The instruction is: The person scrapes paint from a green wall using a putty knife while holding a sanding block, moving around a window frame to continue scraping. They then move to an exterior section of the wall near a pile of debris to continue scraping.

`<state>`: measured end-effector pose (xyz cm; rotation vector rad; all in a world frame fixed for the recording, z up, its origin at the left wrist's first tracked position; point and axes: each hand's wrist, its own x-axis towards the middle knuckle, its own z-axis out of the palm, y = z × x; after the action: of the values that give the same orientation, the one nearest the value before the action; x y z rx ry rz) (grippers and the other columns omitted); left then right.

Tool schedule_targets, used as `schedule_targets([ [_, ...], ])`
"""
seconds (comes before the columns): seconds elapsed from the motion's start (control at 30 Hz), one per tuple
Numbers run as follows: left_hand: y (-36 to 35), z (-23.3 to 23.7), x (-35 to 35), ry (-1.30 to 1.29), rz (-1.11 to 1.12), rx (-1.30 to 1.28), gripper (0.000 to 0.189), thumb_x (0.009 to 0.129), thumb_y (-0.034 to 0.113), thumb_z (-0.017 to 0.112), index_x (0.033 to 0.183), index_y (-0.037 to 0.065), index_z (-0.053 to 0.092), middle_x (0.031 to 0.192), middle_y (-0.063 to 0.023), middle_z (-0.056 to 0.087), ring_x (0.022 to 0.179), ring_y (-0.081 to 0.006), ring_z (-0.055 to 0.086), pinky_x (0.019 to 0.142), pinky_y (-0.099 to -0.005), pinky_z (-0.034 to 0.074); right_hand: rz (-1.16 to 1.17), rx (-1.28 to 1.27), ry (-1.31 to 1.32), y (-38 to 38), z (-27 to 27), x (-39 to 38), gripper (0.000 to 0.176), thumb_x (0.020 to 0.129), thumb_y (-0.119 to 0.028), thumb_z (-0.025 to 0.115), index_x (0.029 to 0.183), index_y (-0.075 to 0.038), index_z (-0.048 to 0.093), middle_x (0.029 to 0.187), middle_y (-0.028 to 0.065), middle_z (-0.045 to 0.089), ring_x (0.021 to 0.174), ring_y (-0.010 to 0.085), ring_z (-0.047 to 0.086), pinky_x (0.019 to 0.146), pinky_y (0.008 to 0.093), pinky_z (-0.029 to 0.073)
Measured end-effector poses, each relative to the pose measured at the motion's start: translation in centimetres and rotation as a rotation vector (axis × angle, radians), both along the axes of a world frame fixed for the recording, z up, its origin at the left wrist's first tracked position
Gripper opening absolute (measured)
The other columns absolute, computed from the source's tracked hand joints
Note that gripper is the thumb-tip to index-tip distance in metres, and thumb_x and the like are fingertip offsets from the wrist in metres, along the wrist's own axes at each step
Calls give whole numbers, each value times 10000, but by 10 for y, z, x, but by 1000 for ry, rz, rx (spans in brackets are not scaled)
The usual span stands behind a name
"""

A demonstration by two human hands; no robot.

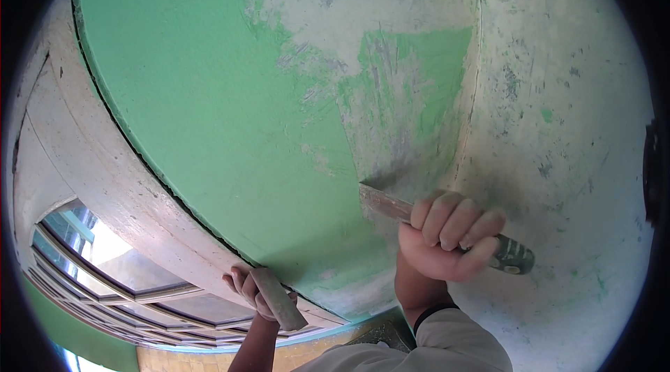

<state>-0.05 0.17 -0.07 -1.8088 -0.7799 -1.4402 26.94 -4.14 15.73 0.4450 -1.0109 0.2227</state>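
Observation:
My right hand (450, 236) grips a metal scraper (385, 203) with a dark handle (513, 257). Its blade edge presses against the green painted wall (209, 114) at the border of a scraped patch. Pale bare plaster (412, 9) shows above and to the right of the blade, with streaks of green left in it. My left hand (248, 287) is lower left, closed around a flat grey tool (280, 300), and rests against the white window frame (112, 176).
A wall corner (478, 79) runs down just right of the scraped patch, with worn whitish wall (572, 128) beyond it. Window panes (112, 260) with glazing bars lie at lower left. A dark object (652, 169) sits at the right edge.

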Motion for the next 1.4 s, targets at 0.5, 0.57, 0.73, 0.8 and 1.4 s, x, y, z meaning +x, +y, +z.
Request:
schedule_targets([
  [0.5, 1, 2, 2, 1, -22, -1, 512, 886, 463, 436, 1168, 38, 396, 1211, -193, 428, 1292, -449, 273, 1046, -651, 116, 24, 50, 40, -4, 2, 2, 356, 920, -359, 523, 717, -116, 363, 527, -23, 359, 396, 74, 284, 360, 236, 214],
  [0.57, 0, 1, 1, 8, -28, -8, 533, 884, 480, 433, 1165, 29, 393, 1202, -200, 433, 1287, -455, 278, 1044, -653, 118, -43, 41, -10, 4, -1, -2, 358, 922, -364, 520, 720, -113, 363, 523, -20, 359, 390, 70, 282, 357, 238, 214],
  [0.73, -2, -2, -1, 9, -14, -13, 575, 876, 518, 437, 1167, 24, 397, 1206, -197, 432, 1288, -458, 274, 1042, -657, 120, -6, 25, -27, -3, -7, 2, 361, 924, -355, 519, 718, -105, 360, 523, -16, 368, 386, 74, 300, 350, 240, 214],
  [0.8, 1, -1, 0, 3, 2, -19, 583, 874, 526, 438, 1167, 23, 399, 1207, -196, 430, 1289, -458, 272, 1042, -658, 120, 18, 112, 26, -2, -5, 2, 364, 924, -356, 519, 716, -105, 358, 525, -15, 369, 384, 75, 307, 348, 240, 213],
  [1.4, 1, 1, 2, -10, -2, -1, 580, 883, 531, 423, 1144, 13, 419, 1183, -191, 446, 1294, -440, 274, 1062, -628, 118, 64, 106, 17, 1, -8, 5, 387, 918, -384, 523, 713, -96, 363, 535, -2, 372, 386, 87, 298, 352, 242, 212],
])
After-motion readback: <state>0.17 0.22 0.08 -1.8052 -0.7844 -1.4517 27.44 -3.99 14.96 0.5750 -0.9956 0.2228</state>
